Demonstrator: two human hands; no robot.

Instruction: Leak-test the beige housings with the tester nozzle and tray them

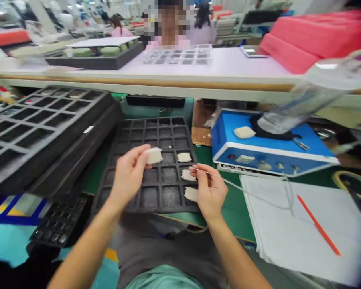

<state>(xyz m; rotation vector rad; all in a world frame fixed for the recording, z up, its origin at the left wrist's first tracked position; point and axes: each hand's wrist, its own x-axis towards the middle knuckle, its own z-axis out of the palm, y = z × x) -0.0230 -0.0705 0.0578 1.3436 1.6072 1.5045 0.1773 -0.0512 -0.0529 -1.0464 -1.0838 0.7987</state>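
Block [154, 155] — in left hand [128, 172]

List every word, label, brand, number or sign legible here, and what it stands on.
None can be read.
Blue box-shaped device with front controls: any markings too small and blurred.
Loose white flat sheets: no legible writing.
Cream rounded-corner block in the left hand: no legible marking.

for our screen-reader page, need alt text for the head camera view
A person's left hand holds a small cream block over a black compartmented tray while the right hand pinches a thin pale tube or cord. Three similar blocks sit in the tray's right column; a blue box stands to the right.
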